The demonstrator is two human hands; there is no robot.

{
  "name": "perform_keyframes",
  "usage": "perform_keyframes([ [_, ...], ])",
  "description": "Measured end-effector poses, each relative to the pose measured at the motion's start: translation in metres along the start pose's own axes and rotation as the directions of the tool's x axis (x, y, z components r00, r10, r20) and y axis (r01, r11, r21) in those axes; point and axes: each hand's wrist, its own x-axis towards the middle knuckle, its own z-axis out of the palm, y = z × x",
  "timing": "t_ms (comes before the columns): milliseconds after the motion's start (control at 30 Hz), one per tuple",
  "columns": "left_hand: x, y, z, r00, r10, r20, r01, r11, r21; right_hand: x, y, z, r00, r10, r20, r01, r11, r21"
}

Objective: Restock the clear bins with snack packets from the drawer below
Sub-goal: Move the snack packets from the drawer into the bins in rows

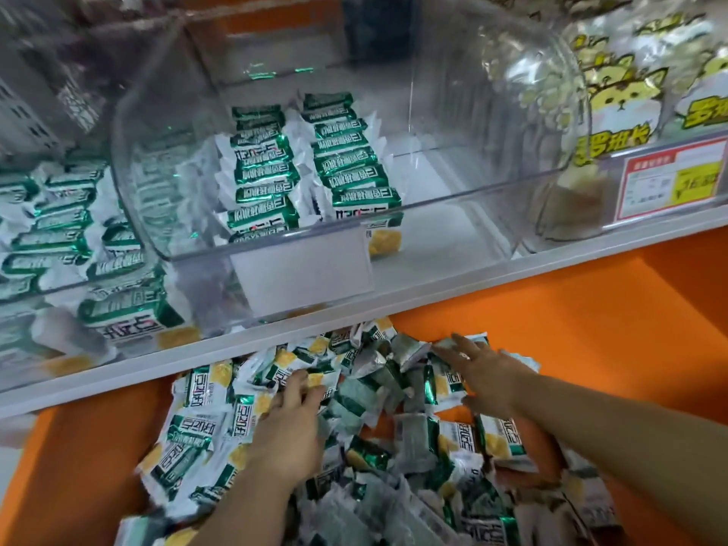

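Observation:
An orange drawer (614, 333) below the shelf holds a loose heap of green, white and yellow snack packets (378, 392). My left hand (289, 423) reaches into the heap, fingers bent down onto the packets near the shelf edge. My right hand (482, 372) lies over the packets at the heap's right side with fingers spread and fairly straight. Above, a clear bin (453, 214) in the middle of the shelf holds two neat rows of the same packets (307, 163), with its right part bare.
A second clear bin (23, 301) at the left is full of the same packets. Another bin at the right holds bags with a yellow cat print (622, 96) behind a red and yellow price tag (673, 179). A white shelf rail (472, 285) overhangs the drawer.

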Motion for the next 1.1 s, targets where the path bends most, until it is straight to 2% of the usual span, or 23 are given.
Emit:
perform_keyframes([
  [200, 0.006, -0.007, 0.008, 0.999, 0.015, -0.047, -0.017, 0.999, -0.051, 0.019, -0.001, -0.001, 0.999, 0.035, -0.008, -0.035, 0.996, -0.08],
  [333, 0.011, -0.009, 0.007, 0.992, 0.026, -0.127, -0.033, 0.998, -0.052, 0.015, -0.003, 0.008, 0.997, 0.068, 0.046, -0.06, 0.985, -0.161],
  [400, 0.012, -0.007, 0.006, 0.985, 0.038, -0.166, -0.046, 0.998, -0.043, 0.011, -0.002, 0.009, 0.998, 0.054, 0.045, -0.047, 0.989, -0.137],
  [533, 0.015, -0.002, 0.003, 0.987, 0.038, -0.157, -0.048, 0.997, -0.056, 0.005, 0.002, 0.003, 1.0, 0.022, 0.003, -0.022, 1.0, -0.013],
  [600, 0.017, -0.001, 0.002, 0.981, 0.041, -0.192, -0.046, 0.999, -0.022, 0.003, 0.006, -0.003, 0.998, 0.055, -0.005, -0.054, 0.986, 0.161],
  [700, 0.02, 0.001, 0.001, 0.972, 0.057, -0.227, -0.055, 0.998, 0.017, 0.0, 0.016, -0.012, 0.994, 0.112, -0.017, -0.089, 0.863, 0.497],
  [800, 0.025, 0.002, 0.005, 0.982, 0.053, -0.18, -0.036, 0.995, 0.096, -0.005, 0.021, -0.018, 0.99, 0.143, -0.012, -0.091, 0.691, 0.717],
  [900, 0.029, 0.005, 0.005, 0.986, 0.014, -0.165, 0.011, 0.988, 0.152, -0.014, 0.02, -0.025, 0.991, 0.128, 0.03, -0.102, 0.605, 0.79],
  [1000, 0.024, 0.007, -0.001, 0.979, 0.025, -0.202, 0.011, 0.984, 0.177, -0.025, 0.014, -0.031, 0.993, 0.093, 0.07, -0.111, 0.574, 0.811],
  [1100, 0.013, 0.008, -0.015, 0.969, 0.039, -0.243, -0.01, 0.993, 0.122, -0.043, 0.007, -0.04, 0.994, 0.054, 0.093, -0.107, 0.567, 0.817],
])
